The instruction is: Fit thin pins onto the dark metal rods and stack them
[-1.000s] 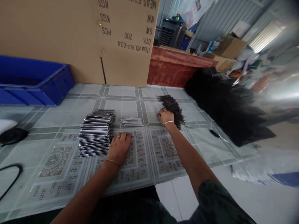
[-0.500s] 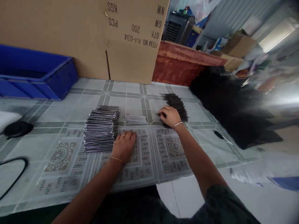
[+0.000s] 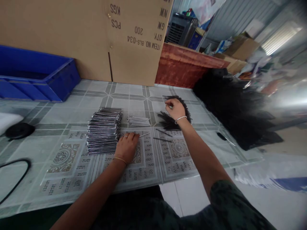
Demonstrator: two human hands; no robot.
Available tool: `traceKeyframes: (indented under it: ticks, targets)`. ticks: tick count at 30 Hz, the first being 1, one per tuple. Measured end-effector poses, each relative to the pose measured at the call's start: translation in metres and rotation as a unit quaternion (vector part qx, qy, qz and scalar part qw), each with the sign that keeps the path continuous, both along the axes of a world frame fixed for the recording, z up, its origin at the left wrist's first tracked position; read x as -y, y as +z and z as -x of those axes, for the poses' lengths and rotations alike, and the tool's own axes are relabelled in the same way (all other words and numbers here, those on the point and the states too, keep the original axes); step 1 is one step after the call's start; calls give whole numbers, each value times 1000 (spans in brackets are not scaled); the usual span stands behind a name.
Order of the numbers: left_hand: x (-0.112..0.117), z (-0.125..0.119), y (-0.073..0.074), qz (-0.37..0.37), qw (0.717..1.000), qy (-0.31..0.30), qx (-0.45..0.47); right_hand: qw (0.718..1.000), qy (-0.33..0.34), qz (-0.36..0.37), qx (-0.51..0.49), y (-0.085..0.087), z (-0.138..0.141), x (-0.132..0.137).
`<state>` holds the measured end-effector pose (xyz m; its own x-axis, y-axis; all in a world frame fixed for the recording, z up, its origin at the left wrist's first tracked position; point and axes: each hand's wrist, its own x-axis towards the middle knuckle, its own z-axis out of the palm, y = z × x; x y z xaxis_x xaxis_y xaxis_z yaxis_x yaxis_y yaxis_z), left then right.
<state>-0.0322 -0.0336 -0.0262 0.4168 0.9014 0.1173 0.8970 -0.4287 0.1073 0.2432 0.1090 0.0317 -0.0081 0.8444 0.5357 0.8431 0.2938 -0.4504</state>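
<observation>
**Left hand on a pale rod, right hand at the dark strips**

Here we are, just right of centre: the right hand is over the heap of dark strips, matte and slender, its fingers curled and drawn close together; whether they pinch anything, we cannot tell! Just below, we spot two loose dark strips, thin and straight, lying apart from the heap.

Over to the centre, and the left hand rests palm down, its fingers narrow on that slim, smooth pale rod, one end poking out to the right. Right beside it, left of centre, what a shine: a thick stack of metal rods, ridged and glossy, laid crosswise in layers. Between stack and heap we have a neat bundle of white rods, flat on the tile-patterned tablecloth.

Lower centre, we see a glossy mat with ornate square medallions. Upper left, a hard-walled blue bin; top centre, flat brown cardboard with upside-down print; and at right, a soft black heap.
</observation>
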Motion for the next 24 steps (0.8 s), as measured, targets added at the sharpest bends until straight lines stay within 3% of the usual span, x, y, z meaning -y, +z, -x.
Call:
traceKeyframes:
  ticks: [4, 8, 12, 15, 17, 20, 24]
  targets:
    - [0, 0, 1, 8, 1000, -6, -11, 992, -15, -97, -75, -2, -3, -15]
    - [-2, 0, 0, 9, 1000, -5, -13, 997, 71, 24, 31, 0, 13, -10]
    - [-3, 1, -3, 5, 1000, 2, -6, 977, 169, 64, 117, -4, 28, 55]
    - [-4, 1, -7, -2, 1000, 12, 7, 948, 242, 138, 157, -23, 26, 123]
    - [-5, 1, -9, -11, 1000, 11, 17, 951, 228, 150, 146, -40, 21, 155]
    - [-6, 2, -12, -23, 999, 6, 29, 966, 185, 145, 107, -59, 20, 171]
    - [-6, 2, -10, -32, 999, -3, 40, 978, 156, 134, 37, -72, 26, 152]
